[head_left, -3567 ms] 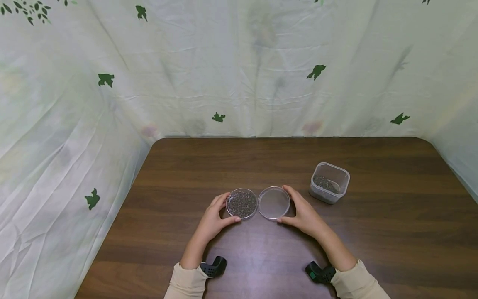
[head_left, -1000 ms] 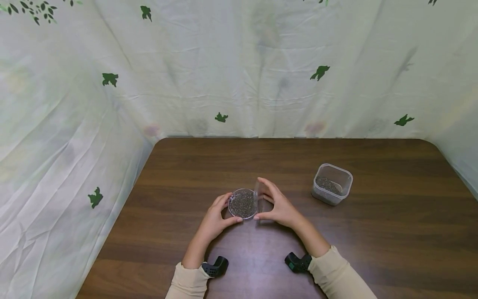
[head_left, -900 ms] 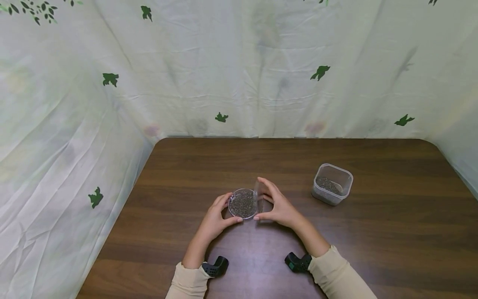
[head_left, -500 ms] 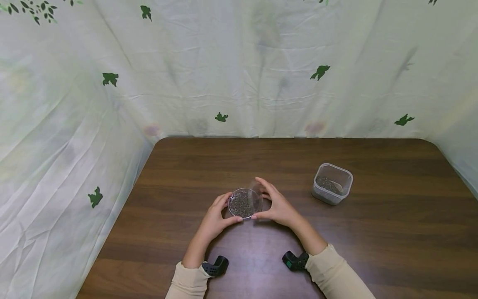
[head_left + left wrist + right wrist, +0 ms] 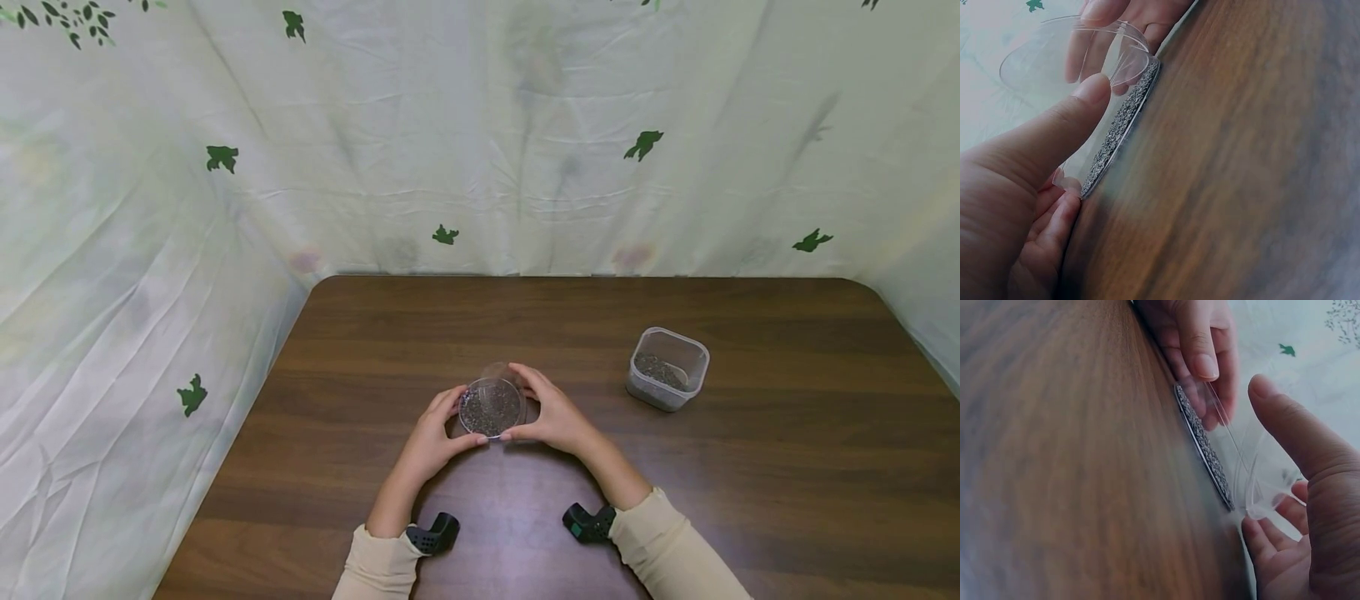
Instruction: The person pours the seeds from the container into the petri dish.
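Observation:
A round clear petri dish [image 5: 477, 414] filled with dark grey grains sits on the table. My left hand [image 5: 429, 443] grips its left side between thumb and fingers. Over it, my right hand [image 5: 557, 418] holds the clear petri dish lid [image 5: 496, 371] by its rim. The left wrist view shows the lid [image 5: 1032, 62] tilted above the dish [image 5: 1121, 125], its far side raised. From the right wrist, the dark layer of grains in the dish [image 5: 1202, 444] appears edge-on, with the lid [image 5: 1252, 481] close to it.
A squarish clear plastic tub [image 5: 666, 392] with more dark grains and a pale scoop-like piece inside stands to the right on the brown wooden table [image 5: 787, 433]. A pale curtain with green bird shapes hangs behind the table's far edge.
My right hand has lifted the lid from beside the dish, turned it on edge, and brought it left over the dish, where it now tilts. My left hand has stayed on the dish.

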`<state>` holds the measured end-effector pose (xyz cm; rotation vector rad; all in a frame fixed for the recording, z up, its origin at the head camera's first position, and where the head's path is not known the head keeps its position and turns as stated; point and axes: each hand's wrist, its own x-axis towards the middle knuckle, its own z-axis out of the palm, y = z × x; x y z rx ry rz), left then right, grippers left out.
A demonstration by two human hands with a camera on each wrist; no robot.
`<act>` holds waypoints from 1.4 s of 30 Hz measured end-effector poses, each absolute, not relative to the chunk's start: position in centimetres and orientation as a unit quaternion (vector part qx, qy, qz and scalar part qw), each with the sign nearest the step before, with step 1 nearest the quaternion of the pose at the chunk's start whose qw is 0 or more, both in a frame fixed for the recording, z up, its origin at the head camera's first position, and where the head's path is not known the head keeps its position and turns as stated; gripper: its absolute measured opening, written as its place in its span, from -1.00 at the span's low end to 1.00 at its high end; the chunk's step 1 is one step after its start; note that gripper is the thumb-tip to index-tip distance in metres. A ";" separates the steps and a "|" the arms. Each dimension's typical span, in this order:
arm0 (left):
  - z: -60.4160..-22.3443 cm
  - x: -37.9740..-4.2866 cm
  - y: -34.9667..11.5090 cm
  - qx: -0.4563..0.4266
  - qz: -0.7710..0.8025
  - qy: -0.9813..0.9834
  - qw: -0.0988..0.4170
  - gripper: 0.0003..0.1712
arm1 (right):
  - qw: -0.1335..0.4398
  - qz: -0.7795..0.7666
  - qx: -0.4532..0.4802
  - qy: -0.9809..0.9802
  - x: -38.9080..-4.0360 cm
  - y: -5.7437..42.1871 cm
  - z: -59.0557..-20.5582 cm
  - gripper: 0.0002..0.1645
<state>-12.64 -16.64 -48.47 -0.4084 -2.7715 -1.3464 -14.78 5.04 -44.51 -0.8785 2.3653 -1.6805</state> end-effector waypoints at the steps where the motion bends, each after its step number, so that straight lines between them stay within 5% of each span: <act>1: -48.5 -12.6 -16.6 -0.132 -0.433 -0.891 0.017 -0.08 | 0.056 -0.551 -0.290 0.780 -14.8 5.0 -44.4 0.09; 12: -48.6 -12.7 -16.7 -0.140 -0.441 -0.886 0.025 -0.08 | 0.049 -0.547 -0.303 0.778 -14.8 4.6 -44.8 -0.01; 20: -48.6 -12.7 -16.8 -0.142 -0.436 -0.888 0.029 -0.06 | 0.064 -0.538 -0.286 0.791 -16.2 4.6 -48.4 0.12; 42: -48.3 -12.5 -16.7 -0.143 -0.468 -0.872 0.016 0.03 | 0.070 -0.512 -0.294 0.804 -16.2 4.6 -48.8 0.15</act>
